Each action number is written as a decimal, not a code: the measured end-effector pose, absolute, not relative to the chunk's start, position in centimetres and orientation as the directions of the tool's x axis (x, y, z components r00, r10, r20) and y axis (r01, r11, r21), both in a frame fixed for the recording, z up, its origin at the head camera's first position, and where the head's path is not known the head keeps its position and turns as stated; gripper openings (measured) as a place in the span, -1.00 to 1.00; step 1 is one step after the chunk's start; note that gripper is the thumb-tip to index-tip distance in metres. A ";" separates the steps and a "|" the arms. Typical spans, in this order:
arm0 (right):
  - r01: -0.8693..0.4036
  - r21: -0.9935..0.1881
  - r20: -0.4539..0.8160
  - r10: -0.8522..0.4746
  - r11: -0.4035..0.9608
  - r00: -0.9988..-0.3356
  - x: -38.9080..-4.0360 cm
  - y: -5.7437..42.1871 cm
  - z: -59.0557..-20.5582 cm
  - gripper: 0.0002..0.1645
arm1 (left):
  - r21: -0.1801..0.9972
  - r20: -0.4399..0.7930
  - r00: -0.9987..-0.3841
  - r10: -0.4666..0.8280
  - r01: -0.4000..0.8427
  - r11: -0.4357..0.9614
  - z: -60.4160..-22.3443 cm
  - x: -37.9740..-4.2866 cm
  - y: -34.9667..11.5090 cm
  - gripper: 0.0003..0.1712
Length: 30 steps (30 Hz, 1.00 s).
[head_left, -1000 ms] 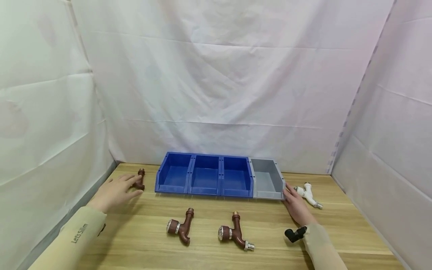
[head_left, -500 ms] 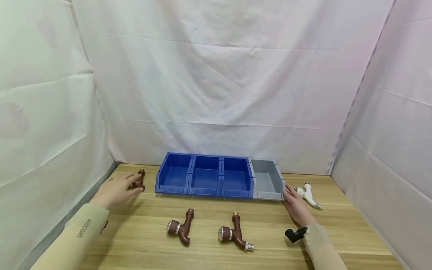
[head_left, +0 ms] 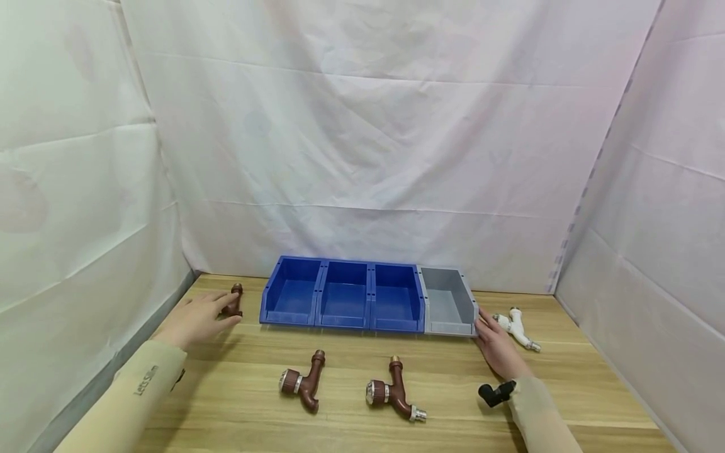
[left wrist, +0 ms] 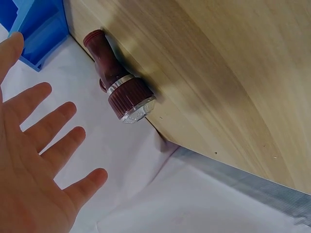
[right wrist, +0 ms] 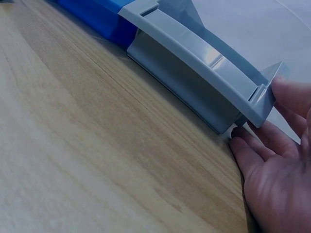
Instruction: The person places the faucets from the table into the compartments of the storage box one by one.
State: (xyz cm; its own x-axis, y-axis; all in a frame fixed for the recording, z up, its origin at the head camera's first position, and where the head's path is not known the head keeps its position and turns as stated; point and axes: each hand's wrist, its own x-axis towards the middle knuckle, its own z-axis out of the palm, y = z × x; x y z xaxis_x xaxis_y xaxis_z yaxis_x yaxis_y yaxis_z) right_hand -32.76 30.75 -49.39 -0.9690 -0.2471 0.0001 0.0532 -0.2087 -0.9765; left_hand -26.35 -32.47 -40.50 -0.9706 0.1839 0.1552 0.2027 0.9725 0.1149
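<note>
In the head view, my left hand (head_left: 194,319) is over a brown tap (head_left: 234,301) at the table's back left, partly covering it. The left wrist view shows that hand with fingers spread, nothing in it, and the tap (left wrist: 116,77) with its ribbed knob and clear cap. My right hand (head_left: 498,346) holds the front right corner of a grey bin (head_left: 450,305). In the right wrist view the thumb touches the bin's (right wrist: 194,58) upper corner while other fingers (right wrist: 245,150) reach in low beside its base.
Three blue bins (head_left: 345,296) stand joined to the grey one. Two more brown taps, one without a nozzle (head_left: 306,382) and one with a metal nozzle (head_left: 396,390), lie in front. A white tap (head_left: 517,327) lies beyond my right hand. White cloth (head_left: 362,145) encloses the table.
My left forearm has shifted slightly to the right, with the hand staying over the tap. The right hand, bins and taps show no visible movement.
</note>
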 end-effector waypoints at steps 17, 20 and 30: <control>0.051 -0.978 -0.004 -0.226 -0.204 -0.974 -32.7 30.8 -49.3 -0.22 | 0.135 0.128 -0.976 0.175 0.192 0.972 -40.6 -27.8 -32.4 -0.18; 0.053 -0.977 -0.005 -0.227 -0.206 -0.974 -32.7 30.7 -49.4 -0.22 | 0.131 0.131 -0.976 0.176 0.193 0.972 -40.8 -28.1 -32.6 -0.18; 0.046 -0.973 0.004 -0.217 -0.226 -0.976 -32.8 30.6 -49.8 -0.23 | 0.137 0.129 -0.976 0.174 0.191 0.972 -41.5 -28.5 -32.7 -0.23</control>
